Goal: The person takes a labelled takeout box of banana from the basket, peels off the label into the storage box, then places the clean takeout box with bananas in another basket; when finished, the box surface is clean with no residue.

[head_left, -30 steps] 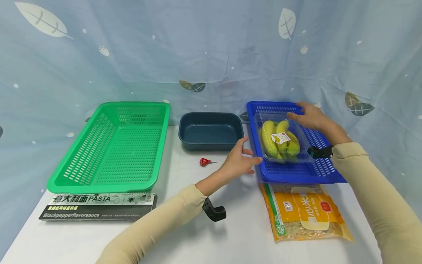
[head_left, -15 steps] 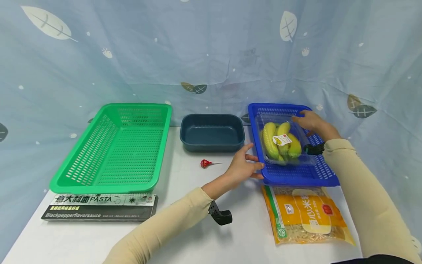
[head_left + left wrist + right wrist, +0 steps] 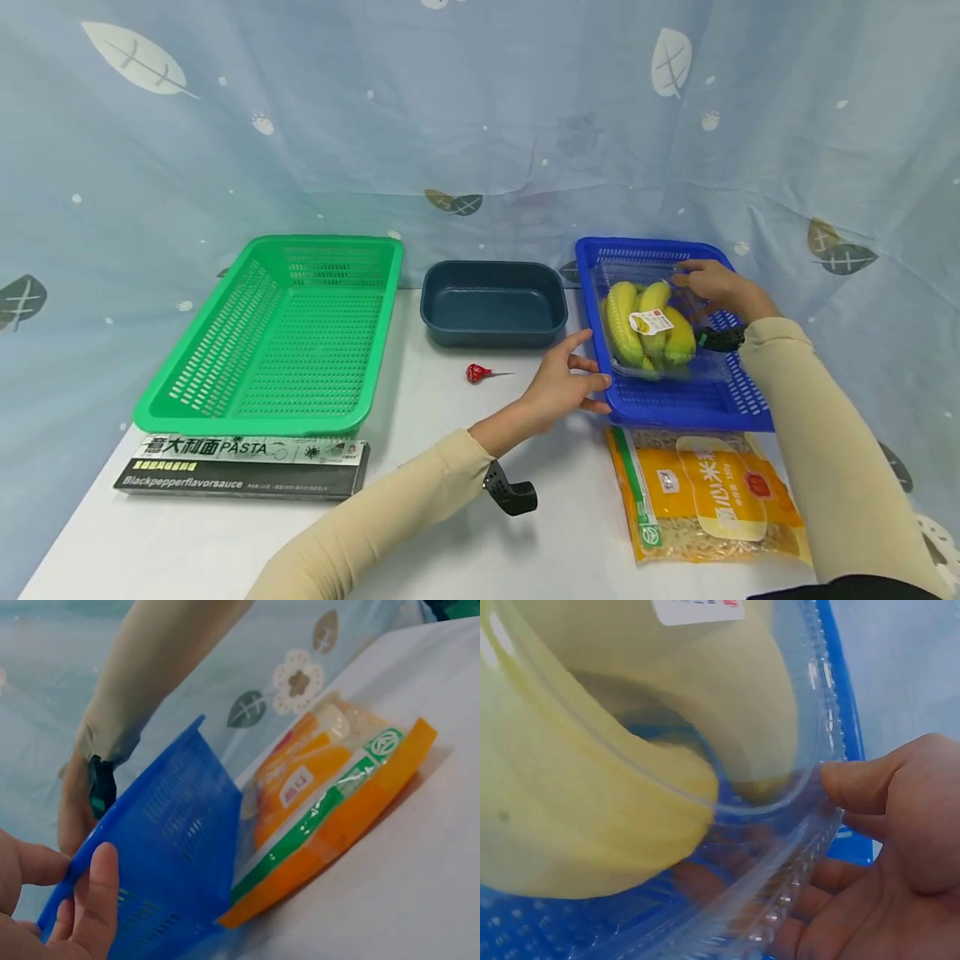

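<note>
In the head view, a blue basket [image 3: 675, 417] stands at the right with a clear plastic container [image 3: 708, 367] of bananas [image 3: 622, 321] in it. My left hand [image 3: 562, 383] is at the basket's left side; the left wrist view shows thumb and fingers pinching the blue rim [image 3: 161, 759] from both sides. My right hand [image 3: 720, 287] reaches over the basket to the container's upper right edge. In the right wrist view, the thumb [image 3: 847, 786] presses on the clear edge while the other fingers curl beneath, partly visible through the plastic.
A green basket [image 3: 367, 367] stands at the left, behind a black pasta box [image 3: 247, 471]. Between the baskets sit a dark blue tub [image 3: 493, 335] and a red lollipop [image 3: 476, 372]. An orange food bag [image 3: 712, 500] lies in front of the blue basket.
The left hand has come onto the blue basket's rim. The right hand has lowered from the basket's back edge onto the container's edge. The view has shifted slightly.
</note>
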### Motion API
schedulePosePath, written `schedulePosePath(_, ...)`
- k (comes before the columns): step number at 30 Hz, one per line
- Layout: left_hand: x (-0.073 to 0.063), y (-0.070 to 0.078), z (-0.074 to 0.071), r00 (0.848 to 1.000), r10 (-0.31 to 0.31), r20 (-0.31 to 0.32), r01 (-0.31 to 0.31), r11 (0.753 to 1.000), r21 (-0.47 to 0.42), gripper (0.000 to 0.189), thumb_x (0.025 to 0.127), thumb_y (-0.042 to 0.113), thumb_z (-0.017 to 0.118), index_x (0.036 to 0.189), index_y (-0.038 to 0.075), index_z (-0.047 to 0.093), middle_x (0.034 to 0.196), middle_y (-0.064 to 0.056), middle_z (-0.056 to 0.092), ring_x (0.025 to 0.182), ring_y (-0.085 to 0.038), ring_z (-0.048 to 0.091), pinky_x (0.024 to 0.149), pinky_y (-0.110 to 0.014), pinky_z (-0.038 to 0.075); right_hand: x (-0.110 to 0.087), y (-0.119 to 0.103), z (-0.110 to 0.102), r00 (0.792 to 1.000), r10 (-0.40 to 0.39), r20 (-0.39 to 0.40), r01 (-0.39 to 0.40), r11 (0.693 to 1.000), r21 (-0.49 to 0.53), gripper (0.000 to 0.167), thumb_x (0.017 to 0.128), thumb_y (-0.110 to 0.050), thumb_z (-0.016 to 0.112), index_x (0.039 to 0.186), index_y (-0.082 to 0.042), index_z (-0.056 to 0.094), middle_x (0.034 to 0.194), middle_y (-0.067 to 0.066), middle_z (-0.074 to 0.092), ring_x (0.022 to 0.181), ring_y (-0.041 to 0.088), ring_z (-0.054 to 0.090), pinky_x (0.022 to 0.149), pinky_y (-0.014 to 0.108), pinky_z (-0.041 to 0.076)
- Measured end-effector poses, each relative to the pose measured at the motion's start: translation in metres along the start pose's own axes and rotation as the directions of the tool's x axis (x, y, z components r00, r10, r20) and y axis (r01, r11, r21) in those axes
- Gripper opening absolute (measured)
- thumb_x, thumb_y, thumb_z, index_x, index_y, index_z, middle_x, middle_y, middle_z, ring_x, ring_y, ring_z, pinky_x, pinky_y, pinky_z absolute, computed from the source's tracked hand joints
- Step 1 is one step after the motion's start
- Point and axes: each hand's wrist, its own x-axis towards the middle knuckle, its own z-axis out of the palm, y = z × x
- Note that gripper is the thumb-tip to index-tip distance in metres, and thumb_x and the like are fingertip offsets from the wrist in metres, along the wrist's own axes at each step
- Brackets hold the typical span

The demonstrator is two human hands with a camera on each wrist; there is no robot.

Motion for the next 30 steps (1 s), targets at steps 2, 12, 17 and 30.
schedulePosePath(2, -0.001, -0.002, 0.000, 1.000, 0.000, -0.004, 0.000, 1.000, 0.007, 0.076, 0.089, -0.008, 0.069, 0.154, 0.019, 0.040, 0.101, -0.013, 0.054, 0.076, -0.021, 0.065, 0.062, -0.038, 0.061, -0.003, 0.004, 0.001, 1.000, -0.012, 0.004, 0.012, 1.000, 0.022, 0.063, 0.110, -0.026, 0.035, 0.159, -0.001, 0.005, 0.155, 0.037, 0.016, 0.136, 0.056, 0.027, 0.096, 0.065, 0.044)
schedulePosePath(12, -0.002, -0.005, 0.005, 1.000, 0.002, -0.015, -0.002, 1.000, -0.011, 0.074, 0.090, -0.007, 0.069, 0.153, 0.019, 0.040, 0.100, -0.012, 0.055, 0.081, -0.034, 0.067, 0.060, -0.035, 0.060, -0.024, 0.010, -0.005, 0.995, -0.058, -0.075, 0.063, 0.996, 0.068, 0.057, 0.110, -0.025, 0.037, 0.156, 0.005, 0.021, 0.143, 0.039, 0.038, 0.116, 0.050, 0.050, 0.074, 0.049, 0.056)
schedulePosePath(17, -0.003, 0.001, 0.002, 1.000, -0.021, -0.018, 0.022, 1.000, 0.006, 0.074, 0.091, -0.005, 0.069, 0.155, 0.016, 0.037, 0.099, -0.012, 0.058, 0.096, -0.049, 0.064, 0.060, -0.034, 0.060, -0.034, -0.001, -0.015, 0.986, -0.101, -0.135, 0.115, 0.988, 0.106, 0.060, 0.109, -0.030, 0.037, 0.156, 0.005, 0.020, 0.144, 0.038, 0.036, 0.122, 0.049, 0.045, 0.076, 0.046, 0.057)
schedulePosePath(30, -0.013, 0.024, -0.007, 0.996, 0.005, -0.088, 0.004, 0.995, 0.101, 0.070, 0.093, 0.021, 0.072, 0.153, 0.014, 0.037, 0.117, -0.006, 0.065, 0.107, -0.023, 0.067, 0.082, -0.036, 0.059, -0.069, -0.040, -0.027, 0.952, -0.140, -0.272, 0.182, 0.974, 0.134, 0.065, 0.108, -0.038, 0.038, 0.159, -0.001, 0.019, 0.140, 0.033, 0.042, 0.105, 0.033, 0.062, 0.076, 0.043, 0.060)
